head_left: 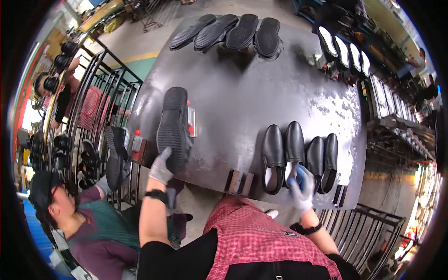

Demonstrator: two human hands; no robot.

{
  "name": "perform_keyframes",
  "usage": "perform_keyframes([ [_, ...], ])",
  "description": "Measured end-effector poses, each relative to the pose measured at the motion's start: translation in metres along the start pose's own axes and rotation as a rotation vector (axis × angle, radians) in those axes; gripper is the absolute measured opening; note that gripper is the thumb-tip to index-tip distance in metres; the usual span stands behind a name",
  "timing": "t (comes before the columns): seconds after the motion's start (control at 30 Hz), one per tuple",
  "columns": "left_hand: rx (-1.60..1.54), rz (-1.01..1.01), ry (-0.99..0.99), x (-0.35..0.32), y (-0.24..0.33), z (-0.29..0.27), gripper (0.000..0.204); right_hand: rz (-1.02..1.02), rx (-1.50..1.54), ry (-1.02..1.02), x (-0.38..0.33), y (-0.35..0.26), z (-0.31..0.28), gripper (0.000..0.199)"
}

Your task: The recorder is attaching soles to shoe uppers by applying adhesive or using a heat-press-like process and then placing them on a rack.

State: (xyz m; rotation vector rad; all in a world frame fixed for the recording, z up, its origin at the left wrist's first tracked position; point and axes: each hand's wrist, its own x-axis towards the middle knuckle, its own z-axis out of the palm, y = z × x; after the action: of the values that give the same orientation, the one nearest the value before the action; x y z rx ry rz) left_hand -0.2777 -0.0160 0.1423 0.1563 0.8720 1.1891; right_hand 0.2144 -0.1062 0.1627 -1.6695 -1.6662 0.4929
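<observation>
My left hand (161,169), in a pale glove, grips the heel end of a black shoe (175,123) whose ribbed sole faces up. That shoe is over the left part of the dark table (224,102). On the right, my gloved right hand (303,189) has its fingers at the heel opening of a black slip-on (294,142); blue shows on the glove's palm side. Another slip-on (272,149) stands on its left, and two smaller black shoes (314,154) stand on its right, all upright with toes pointing away from me.
Several black shoes (242,33) lie sole up along the far edge. More shoes with white insides (340,49) stand at the far right near a metal rack (396,112). Close on my left, a person (93,219) holds a black shoe (116,156) beside racks (100,79).
</observation>
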Motion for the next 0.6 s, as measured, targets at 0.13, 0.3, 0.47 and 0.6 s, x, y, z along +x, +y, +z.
perform_keyframes([
  [0.13,-0.17,0.138,-0.005,0.013,-0.058,0.021,0.052,-0.148,0.159,-0.42,0.057,-0.083,0.088,0.054],
  [0.3,-0.103,0.208,0.061,0.011,-0.101,0.046,0.054,0.496,0.767,-0.812,0.095,-0.139,0.184,0.119],
  [0.47,0.004,0.194,0.089,-0.039,-0.154,0.07,0.057,0.554,1.072,-0.731,0.064,-0.129,0.186,0.082],
  [0.6,0.151,0.05,0.0,-0.059,-0.181,0.074,0.051,0.728,1.091,-0.565,0.009,-0.093,0.156,0.063],
])
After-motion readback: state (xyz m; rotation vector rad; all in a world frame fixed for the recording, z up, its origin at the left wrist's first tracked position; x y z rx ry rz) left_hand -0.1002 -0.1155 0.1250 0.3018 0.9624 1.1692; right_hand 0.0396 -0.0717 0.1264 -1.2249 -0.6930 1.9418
